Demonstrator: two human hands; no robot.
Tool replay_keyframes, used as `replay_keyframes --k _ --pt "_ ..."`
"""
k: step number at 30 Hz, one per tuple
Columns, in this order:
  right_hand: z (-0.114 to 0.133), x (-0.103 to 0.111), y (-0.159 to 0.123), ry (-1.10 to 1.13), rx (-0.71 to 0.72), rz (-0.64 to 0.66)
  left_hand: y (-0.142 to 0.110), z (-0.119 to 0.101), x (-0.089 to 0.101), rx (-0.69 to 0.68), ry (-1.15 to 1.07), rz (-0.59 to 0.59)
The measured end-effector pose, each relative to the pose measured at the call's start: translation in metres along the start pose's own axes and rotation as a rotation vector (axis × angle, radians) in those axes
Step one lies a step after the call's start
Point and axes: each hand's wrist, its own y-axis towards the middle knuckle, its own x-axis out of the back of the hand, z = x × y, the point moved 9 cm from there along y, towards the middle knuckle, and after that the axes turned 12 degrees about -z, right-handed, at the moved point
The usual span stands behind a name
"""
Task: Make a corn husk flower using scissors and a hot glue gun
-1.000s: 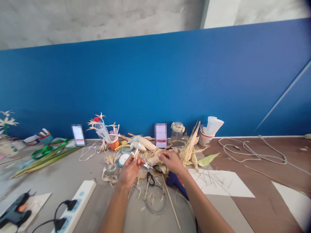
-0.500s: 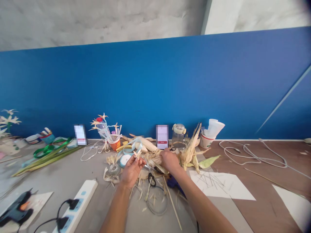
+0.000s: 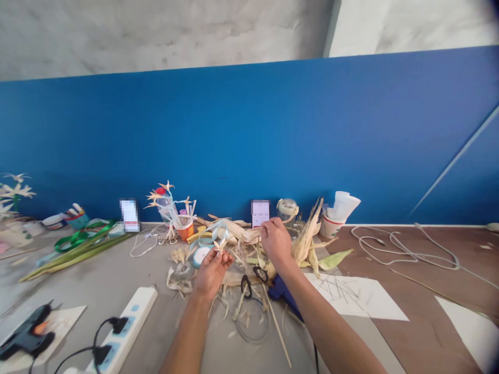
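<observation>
My left hand (image 3: 213, 271) pinches a small pale flower (image 3: 220, 245) of pointed husk petals, upright at the fingertips. My right hand (image 3: 276, 243) is closed on the end of a dry corn husk (image 3: 249, 237) at the back of the pile; its fingertips are partly hidden. Black-handled scissors (image 3: 246, 286) lie in the scraps between my forearms. A blue glue gun (image 3: 284, 293) rests partly under my right forearm. Close behind my left hand sits a ribbon spool (image 3: 201, 255). Larger dry husks (image 3: 310, 239) stand to the right of my right hand.
Flower stems stand in an orange cup (image 3: 184, 229). Behind the pile are a phone (image 3: 260, 213) and a jar (image 3: 287, 212). Thin sticks lie on white paper (image 3: 362, 296) at right. At left are a power strip (image 3: 127, 327) and a black glue gun (image 3: 29, 332).
My right hand has risen and moved slightly right and back from the husk pile, leaving more of the scissors and blue glue gun in sight. My left hand stays with its flower.
</observation>
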Motion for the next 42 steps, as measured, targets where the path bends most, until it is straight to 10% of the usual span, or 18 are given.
replay_keyframes --k 14,30,42 --pt "0.018 -0.037 -0.021 0.095 0.029 0.221 -0.003 0.001 -0.006 -0.01 0.036 0.033" --pt "0.043 0.013 -0.038 0.529 0.236 0.089 -0.005 0.014 -0.005 0.007 0.228 -0.021" --pt "0.064 0.011 -0.046 0.517 0.296 0.156 -0.005 0.032 -0.016 0.011 0.27 0.099"
